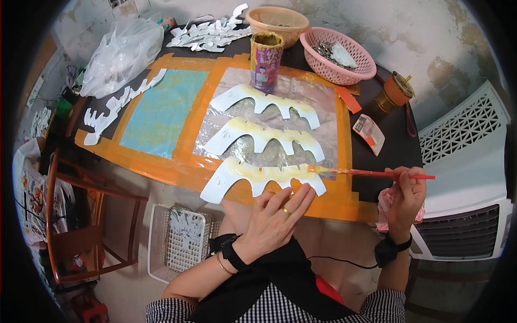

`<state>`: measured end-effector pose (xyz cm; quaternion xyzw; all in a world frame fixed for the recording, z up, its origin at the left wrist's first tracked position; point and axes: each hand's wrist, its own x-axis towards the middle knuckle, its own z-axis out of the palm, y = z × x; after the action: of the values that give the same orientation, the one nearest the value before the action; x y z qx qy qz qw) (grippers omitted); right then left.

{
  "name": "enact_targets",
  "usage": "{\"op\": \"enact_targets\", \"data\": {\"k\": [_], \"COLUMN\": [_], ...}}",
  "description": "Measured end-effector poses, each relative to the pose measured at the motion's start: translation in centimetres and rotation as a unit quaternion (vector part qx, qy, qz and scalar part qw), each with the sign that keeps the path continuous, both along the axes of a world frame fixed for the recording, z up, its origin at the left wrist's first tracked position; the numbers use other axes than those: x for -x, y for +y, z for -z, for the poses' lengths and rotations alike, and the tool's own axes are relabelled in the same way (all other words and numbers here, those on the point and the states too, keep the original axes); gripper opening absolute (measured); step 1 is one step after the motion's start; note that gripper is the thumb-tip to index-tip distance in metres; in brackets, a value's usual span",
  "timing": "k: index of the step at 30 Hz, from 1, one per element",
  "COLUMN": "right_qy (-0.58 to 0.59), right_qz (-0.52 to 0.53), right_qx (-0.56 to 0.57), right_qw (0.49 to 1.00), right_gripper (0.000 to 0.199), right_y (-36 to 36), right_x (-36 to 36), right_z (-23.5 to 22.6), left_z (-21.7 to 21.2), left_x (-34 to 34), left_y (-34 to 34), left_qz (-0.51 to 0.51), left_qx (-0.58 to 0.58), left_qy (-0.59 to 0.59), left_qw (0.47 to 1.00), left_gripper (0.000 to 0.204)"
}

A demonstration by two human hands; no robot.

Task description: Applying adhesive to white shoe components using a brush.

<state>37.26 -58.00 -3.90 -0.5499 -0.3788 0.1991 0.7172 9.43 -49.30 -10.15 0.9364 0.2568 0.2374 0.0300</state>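
Three white arched cut-out pieces lie one behind another on a plastic-covered table; the nearest piece [219,183], the middle piece [219,140] and the far piece [230,98] all carry yellowish smears along their upper edges. My right hand [406,202] is closed around the handle of a long red paintbrush [366,173]. Its bristles touch the nearest piece's upper edge near the right end. With fingers stretched out, my left hand [277,218] rests its fingertips against that piece's lower edge. A purple container [266,67] with a yellow-crusted rim stands behind the far piece.
Orange tape [186,132] borders the sheets. At the back are a clear plastic bag [124,51], stacked white cut-outs [207,35], a tan basket [277,21] and a pink basket [339,67]. An orange-wrapped jar [396,91] is at right, beside a white air cooler [463,177].
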Motion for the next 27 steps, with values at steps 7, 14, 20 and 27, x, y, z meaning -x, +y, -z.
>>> {"op": "enact_targets", "data": {"k": [7,14,20,27], "right_qy": [0.026,0.079,-0.004,0.068], "right_qz": [-0.003,-0.04,-0.017,-0.034], "right_qx": [0.031,0.0,-0.031,-0.007], "right_qw": [0.999,0.996,0.999,0.997], "right_gripper": [0.011,0.01,0.011,0.013], "right_y": [0.5,-1.4,-1.2,-3.2], "right_x": [1.2,0.2,0.8,0.4], "right_z": [0.2,0.7,1.3,2.3], "left_z": [-0.1,0.1,-0.1,-0.1], "left_x": [-0.1,-0.2,-0.1,-0.2], "left_y": [0.1,0.1,0.0,0.0], "left_qz": [-0.001,0.0,0.001,0.0], "left_qx": [0.001,0.0,0.011,0.014], "left_qy": [-0.008,-0.01,-0.007,-0.009], "left_qw": [1.0,1.0,1.0,1.0], "left_gripper": [0.074,0.076,0.077,0.076]}}
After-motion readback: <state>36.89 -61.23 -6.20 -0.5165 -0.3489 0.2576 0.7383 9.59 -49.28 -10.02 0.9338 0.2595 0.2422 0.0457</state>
